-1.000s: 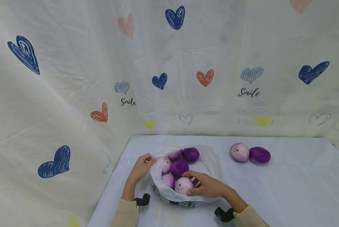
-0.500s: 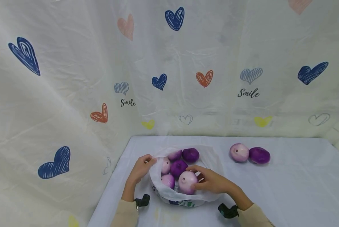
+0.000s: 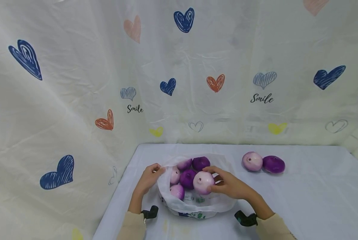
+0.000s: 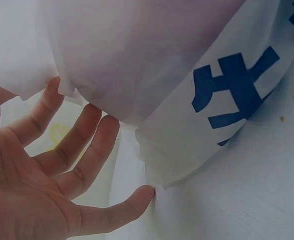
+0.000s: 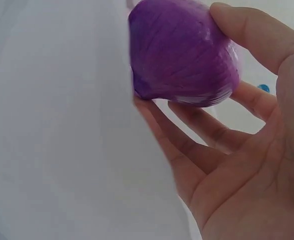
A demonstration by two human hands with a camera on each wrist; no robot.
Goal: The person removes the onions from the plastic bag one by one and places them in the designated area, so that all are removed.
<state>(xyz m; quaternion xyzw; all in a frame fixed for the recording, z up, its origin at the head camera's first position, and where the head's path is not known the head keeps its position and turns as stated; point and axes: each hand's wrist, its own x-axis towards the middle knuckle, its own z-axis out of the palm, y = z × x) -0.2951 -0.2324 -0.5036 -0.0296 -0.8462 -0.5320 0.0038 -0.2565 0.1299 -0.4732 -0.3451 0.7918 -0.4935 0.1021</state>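
My right hand (image 3: 229, 184) grips a pale purple onion (image 3: 203, 182) between thumb and fingers, over the mouth of a white plastic bag (image 3: 193, 209). In the right wrist view the onion (image 5: 184, 55) looks deep purple, and the bag wall (image 5: 81, 130) hides part of the fingers. At the bag's left side my left hand (image 3: 149, 178) pinches the rim with thumb and finger. The left wrist view has that hand (image 4: 46, 170) with its other fingers spread under the bag (image 4: 177, 145), which bears blue print. Several onions (image 3: 188, 179) lie inside the bag.
Two more onions, one pale (image 3: 252, 161) and one dark purple (image 3: 273, 164), sit touching on the white-covered table (image 3: 310, 193) to the right of the bag. Behind the table hangs a white curtain (image 3: 238, 50) printed with hearts.
The right hand has lifted the pale onion from the bag's front, moving it up and to the right. Printing on the bag's inside now shows there. The left hand stays on the rim.
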